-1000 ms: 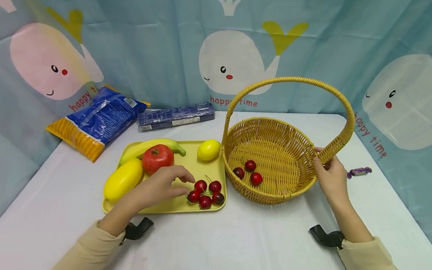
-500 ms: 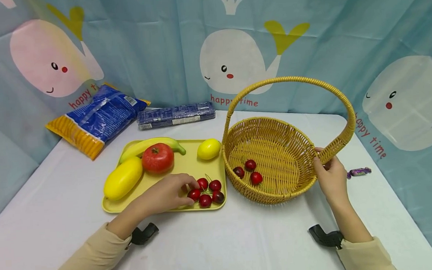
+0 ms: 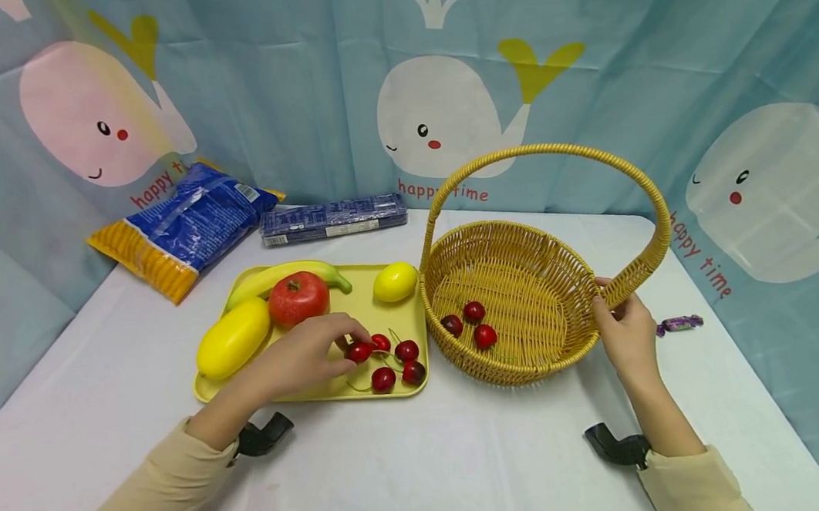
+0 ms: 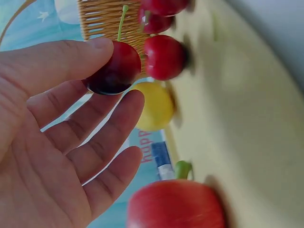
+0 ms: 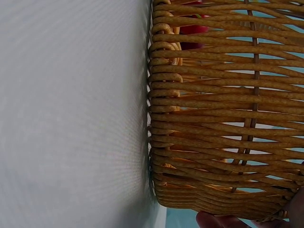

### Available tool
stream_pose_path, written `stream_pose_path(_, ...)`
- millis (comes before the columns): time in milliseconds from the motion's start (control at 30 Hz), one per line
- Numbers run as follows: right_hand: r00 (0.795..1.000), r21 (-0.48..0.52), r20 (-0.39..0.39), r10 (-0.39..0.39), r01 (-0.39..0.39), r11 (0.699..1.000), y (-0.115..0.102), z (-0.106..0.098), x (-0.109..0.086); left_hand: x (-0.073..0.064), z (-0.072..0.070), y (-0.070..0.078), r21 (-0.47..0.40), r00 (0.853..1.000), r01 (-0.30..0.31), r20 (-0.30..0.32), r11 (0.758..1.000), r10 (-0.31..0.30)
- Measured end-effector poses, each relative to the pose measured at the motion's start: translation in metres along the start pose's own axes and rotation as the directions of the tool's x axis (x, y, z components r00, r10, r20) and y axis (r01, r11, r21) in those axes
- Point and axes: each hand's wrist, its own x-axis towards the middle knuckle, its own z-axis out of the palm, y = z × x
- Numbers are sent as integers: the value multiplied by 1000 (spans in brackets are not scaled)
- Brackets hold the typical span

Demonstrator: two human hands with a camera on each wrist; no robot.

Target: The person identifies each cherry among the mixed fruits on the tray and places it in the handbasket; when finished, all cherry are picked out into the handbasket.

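My left hand (image 3: 307, 359) pinches a dark red cherry (image 4: 118, 69) between thumb and fingers, close over the yellow tray (image 3: 357, 320). The cherry's green stem points up in the left wrist view. Several more cherries (image 3: 406, 350) lie in the tray's near right corner, just beside the fingers. My right hand (image 3: 631, 340) grips the rim of the wicker basket (image 3: 513, 370) at the base of its handle, thumb on the near side. Inside the basket, 3 cherries (image 3: 485, 336) lie toward its left. The right wrist view shows mostly the woven wall.
On the tray also lie a banana (image 3: 272, 278), a red round fruit (image 3: 299, 298), a yellow oval fruit (image 3: 233, 340) and a lemon (image 3: 395, 282). Behind stand a blue chip bag (image 3: 192, 220) and a blue packet (image 3: 334, 218). A purple wrapped candy (image 3: 680, 325) lies right of the basket.
My left hand reached into the cherries, took hold of one, and drew it slightly left and up. The nearby cherries shifted a little. My right hand stays on the basket.
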Motion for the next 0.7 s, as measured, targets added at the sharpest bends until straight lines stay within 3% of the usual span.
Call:
stream_pose_path(167, 1000, 2, 1, -4, 4, 1000, 0, 0, 0, -2, -14, 6, 57, 996, -74, -46, 996, 77)
stream_pose_path(333, 1000, 5, 1, -10, 10, 1000, -1, -1, -1, 0, -24, 14, 89, 994, -98, -49, 991, 103)
stream_pose_path(567, 1000, 9, 10, -12, 12, 1000, -2, -1, 0, 10, -26, 21, 117, 990, -134, -27, 984, 138)
stream_pose_path(700, 1000, 1, 4, -16, 16, 1000, -1, 1, 0, 24, -25, 36, 101, 984, -179, -6, 979, 180)
